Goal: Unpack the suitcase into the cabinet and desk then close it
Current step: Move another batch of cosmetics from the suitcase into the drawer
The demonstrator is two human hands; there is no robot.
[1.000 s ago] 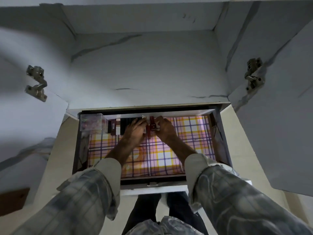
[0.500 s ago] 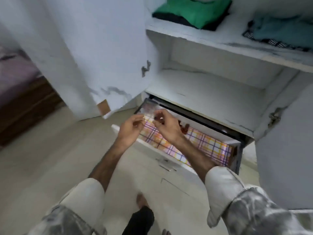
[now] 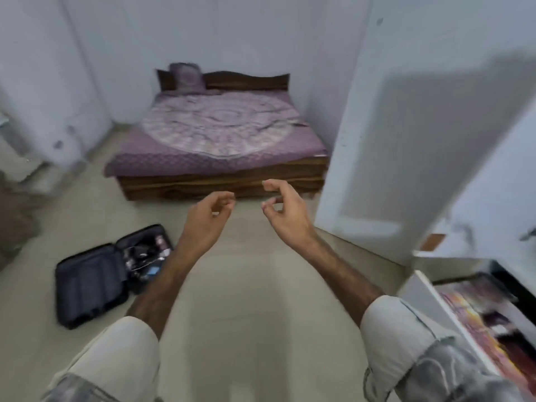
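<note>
A dark suitcase [image 3: 95, 277] lies open flat on the floor at lower left, with small dark items still in its right half. My left hand [image 3: 207, 216] and my right hand [image 3: 282, 211] hang in mid-air in front of me, fingers loosely curled, holding nothing. The cabinet's pulled-out drawer [image 3: 420, 288] with its plaid lining shows at the lower right edge, blurred. The white cabinet door [image 3: 406, 134] stands open on the right.
A wooden bed [image 3: 223, 134] with a purple patterned cover and a pillow stands against the far wall. Pale floor tiles stretch between me, the suitcase and the bed. White walls and a door close the left side.
My view has swung left, away from the cabinet drawer towards the room. Both hands have left the drawer's small items and now hang empty in the air.
</note>
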